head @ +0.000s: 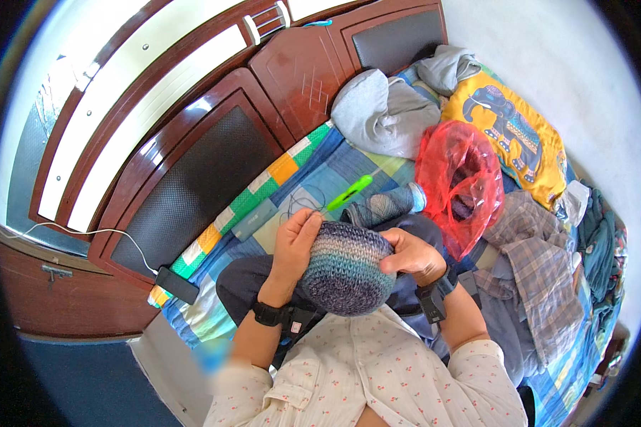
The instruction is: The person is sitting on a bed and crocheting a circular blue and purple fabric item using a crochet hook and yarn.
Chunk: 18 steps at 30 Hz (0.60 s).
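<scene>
A round crocheted piece (350, 267), shaped like a beanie, sits over my lap in stripes of dark purple, teal, pale blue and beige. My left hand (294, 243) pinches its upper left edge between thumb and fingers. On the other side, my right hand (414, 255) grips the right edge, thumb on the outer face. A bright green-handled crochet hook (351, 192) extends from beside my left fingertips toward the upper right; whether those fingers hold it cannot be told. Loose dark yarn (302, 202) loops behind that hand. Just beyond the piece lies a variegated yarn skein (382, 207) with a paper band.
A red translucent bag (459, 181) with dark yarn inside stands right of the skein. Left are a grey-blue case (255, 220) and a phone (176, 285) on a white cable. Grey cloth (384, 112), an elephant-print cushion (513, 133) and a plaid shirt (539, 277) cover the bed's right side.
</scene>
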Each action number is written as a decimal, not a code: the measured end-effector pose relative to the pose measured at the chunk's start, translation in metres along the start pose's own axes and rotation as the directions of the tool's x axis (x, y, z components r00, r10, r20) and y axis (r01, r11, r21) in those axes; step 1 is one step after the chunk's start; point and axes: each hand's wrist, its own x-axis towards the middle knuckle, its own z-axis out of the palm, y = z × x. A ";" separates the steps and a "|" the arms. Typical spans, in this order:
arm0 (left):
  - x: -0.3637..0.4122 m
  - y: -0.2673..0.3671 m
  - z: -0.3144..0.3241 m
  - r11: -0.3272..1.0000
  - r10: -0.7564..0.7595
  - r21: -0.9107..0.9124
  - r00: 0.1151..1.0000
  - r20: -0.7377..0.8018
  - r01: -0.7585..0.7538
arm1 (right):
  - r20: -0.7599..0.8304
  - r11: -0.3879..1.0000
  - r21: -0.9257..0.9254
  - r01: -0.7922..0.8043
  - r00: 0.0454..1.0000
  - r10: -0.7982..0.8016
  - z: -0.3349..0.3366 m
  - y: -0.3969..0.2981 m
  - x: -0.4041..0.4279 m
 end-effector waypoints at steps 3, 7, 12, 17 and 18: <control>0.005 0.000 -0.001 0.997 -0.039 0.068 0.997 0.068 0.034 | 0.132 0.994 0.084 -0.074 0.989 0.063 -0.021 0.012 -0.007; 0.019 -0.002 -0.007 0.989 -0.120 -0.077 0.989 0.083 0.126 | 0.108 0.977 0.211 -0.025 0.994 0.002 -0.024 0.019 -0.012; 0.026 -0.004 -0.009 0.984 -0.128 -0.133 0.990 -0.054 0.120 | 0.085 0.961 0.277 0.005 0.996 -0.029 -0.033 0.028 -0.020; 0.042 -0.001 -0.010 0.964 -0.069 -0.264 0.953 -0.293 -0.011 | -0.155 0.798 0.534 0.279 0.960 -0.232 -0.002 0.043 -0.006; 0.044 -0.007 -0.013 0.958 -0.079 -0.285 0.955 -0.286 -0.006 | -0.098 0.802 0.532 0.273 0.960 -0.262 -0.006 0.050 -0.006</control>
